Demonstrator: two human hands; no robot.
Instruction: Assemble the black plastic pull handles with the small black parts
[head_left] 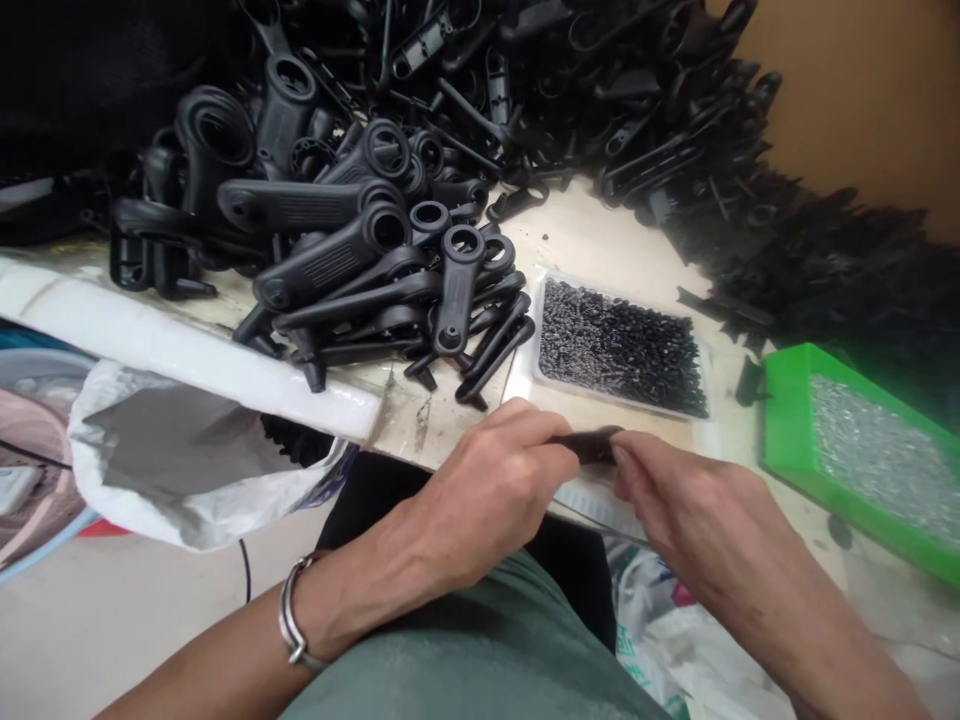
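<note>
While hands [495, 485] [686, 490] hold one part [586, 445], black heaps [319, 208] [810, 240] — beyond — flank a tray [538, 335].

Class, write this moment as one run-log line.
left hand: holds black part | right hand: pinches its other end | nearby: clear tray, green bin

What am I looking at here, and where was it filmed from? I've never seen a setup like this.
There is no robot: these are a person's bare hands, and the one picture comes from a camera worn on their head, looking forward and down. The left hand and right hand hold a small dark piece between them. On the worktop lie heaped black parts, a clear tray of tiny dark pieces, and a green bin of small shiny bits.
</note>
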